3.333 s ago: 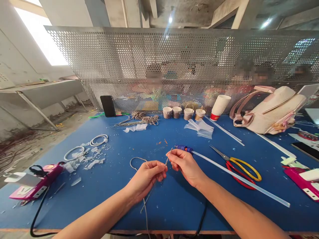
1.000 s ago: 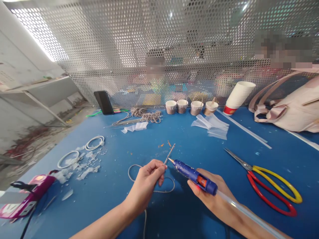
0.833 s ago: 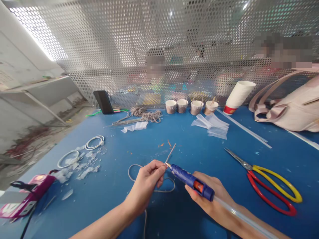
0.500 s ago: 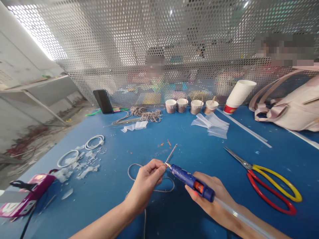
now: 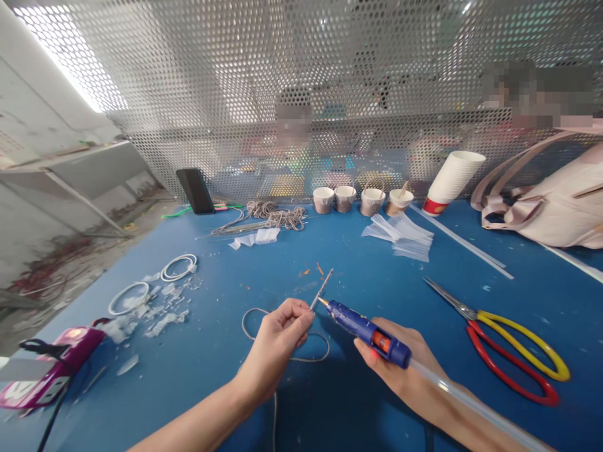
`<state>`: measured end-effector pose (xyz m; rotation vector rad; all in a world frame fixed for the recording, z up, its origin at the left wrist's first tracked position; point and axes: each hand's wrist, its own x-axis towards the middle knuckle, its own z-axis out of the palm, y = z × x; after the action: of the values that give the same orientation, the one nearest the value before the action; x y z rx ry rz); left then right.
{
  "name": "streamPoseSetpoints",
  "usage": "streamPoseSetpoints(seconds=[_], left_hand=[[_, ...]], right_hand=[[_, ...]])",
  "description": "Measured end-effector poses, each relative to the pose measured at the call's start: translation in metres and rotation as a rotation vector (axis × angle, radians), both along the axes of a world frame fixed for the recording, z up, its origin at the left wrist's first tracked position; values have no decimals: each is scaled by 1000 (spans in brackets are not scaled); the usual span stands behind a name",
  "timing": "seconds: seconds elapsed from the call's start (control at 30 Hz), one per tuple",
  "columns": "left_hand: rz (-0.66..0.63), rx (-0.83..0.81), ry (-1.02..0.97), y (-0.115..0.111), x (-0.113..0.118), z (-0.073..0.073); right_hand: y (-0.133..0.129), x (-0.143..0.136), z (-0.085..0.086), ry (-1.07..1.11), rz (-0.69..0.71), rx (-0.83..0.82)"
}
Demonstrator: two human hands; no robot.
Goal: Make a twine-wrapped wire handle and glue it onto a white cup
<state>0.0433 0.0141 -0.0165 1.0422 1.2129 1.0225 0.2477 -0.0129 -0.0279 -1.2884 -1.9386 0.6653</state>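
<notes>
Working remotely, I make out a blue-and-orange glue gun (image 5: 351, 321), a grey cord (image 5: 309, 361), yellow-and-red-handled scissors (image 5: 466, 312), a magenta power strip (image 5: 85, 344), a pale pink bag (image 5: 572, 194), a blue tabletop (image 5: 226, 295) and a silver panel (image 5: 226, 88) patterned with rows of round holes.

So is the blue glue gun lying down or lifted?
Lifted: the right hand holds the glue gun up, nozzle by the thin strand; contact unclear.

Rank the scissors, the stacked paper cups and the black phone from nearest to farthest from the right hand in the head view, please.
1. Scissors, right of the right hand.
2. Stacked paper cups, back right.
3. Black phone, back left.
</notes>
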Motion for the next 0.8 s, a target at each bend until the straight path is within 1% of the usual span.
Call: streamPoseSetpoints(seconds=[0.13,0.23,0.37,0.6,0.8], left_hand=[[0,4,5,0,1,3],[-3,-14,3,0,1,4],[-15,-13,6,1,1,3],[0,-7,10,1,1,0],[27,-13,-32,1,3,4]], right_hand=[[2,1,2,49,28,-36],[-2,-1,-2,4,34,-32],[-5,-3,-5,-42,63,18],[1,0,0,39,15,-42],[-5,-5,-4,-40,41,2]])
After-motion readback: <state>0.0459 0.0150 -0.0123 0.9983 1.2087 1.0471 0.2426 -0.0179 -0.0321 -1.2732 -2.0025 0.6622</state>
